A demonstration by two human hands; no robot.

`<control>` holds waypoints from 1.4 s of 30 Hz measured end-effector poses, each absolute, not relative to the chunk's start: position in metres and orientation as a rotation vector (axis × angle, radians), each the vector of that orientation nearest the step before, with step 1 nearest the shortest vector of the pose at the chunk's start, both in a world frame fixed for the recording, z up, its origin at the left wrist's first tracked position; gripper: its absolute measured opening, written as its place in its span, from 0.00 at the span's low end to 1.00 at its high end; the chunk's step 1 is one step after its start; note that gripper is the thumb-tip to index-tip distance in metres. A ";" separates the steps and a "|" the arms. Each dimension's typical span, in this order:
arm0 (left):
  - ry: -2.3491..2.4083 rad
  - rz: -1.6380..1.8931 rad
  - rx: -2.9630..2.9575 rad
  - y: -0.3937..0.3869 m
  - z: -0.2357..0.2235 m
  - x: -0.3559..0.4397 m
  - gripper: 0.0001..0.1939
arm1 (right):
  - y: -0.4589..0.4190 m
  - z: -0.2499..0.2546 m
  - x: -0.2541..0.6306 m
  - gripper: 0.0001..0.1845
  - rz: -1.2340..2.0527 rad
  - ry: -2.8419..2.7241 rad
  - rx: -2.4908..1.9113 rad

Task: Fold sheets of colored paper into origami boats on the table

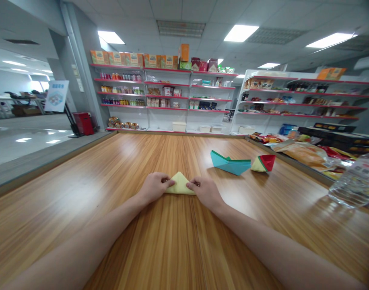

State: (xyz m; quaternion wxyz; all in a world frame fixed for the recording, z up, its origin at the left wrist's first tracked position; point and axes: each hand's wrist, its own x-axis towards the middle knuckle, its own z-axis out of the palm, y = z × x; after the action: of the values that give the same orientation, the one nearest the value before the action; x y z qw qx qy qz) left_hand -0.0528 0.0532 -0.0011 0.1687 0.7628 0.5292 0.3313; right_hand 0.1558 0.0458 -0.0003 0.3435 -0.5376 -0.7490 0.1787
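A folded sheet of pale yellow paper (pixel 180 185), triangular with its tip pointing away from me, sits low over the wooden table (pixel 160 241). My left hand (pixel 155 186) pinches its left side between thumb and fingers. On the opposite side, my right hand (pixel 206 190) grips the paper the same way, its thumb near the right slope. The outer corners of the paper are partly hidden by the hands. To the right of my right hand stands a blue and green folded paper boat (pixel 231 164). Beside that is a smaller yellow, red and green folded paper piece (pixel 262 164).
A clear plastic bottle (pixel 356 181) stands at the table's right edge. Packaged snacks (pixel 308 155) are piled beyond that edge. Stocked shelves (pixel 166 84) line the back, and a sign on a stand (pixel 56 96) and a red box (pixel 84 123) are at the left.
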 end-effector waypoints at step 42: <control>1.183 1.386 1.883 0.034 0.007 -0.042 0.17 | 0.038 -0.003 0.152 0.20 1.277 -1.504 -0.859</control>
State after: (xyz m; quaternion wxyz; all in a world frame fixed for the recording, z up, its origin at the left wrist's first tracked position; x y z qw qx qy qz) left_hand -0.0418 0.0344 0.0070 0.2577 0.6943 0.4364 0.5110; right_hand 0.1523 0.0381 -0.0027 0.4746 -0.3513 -0.6152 0.5223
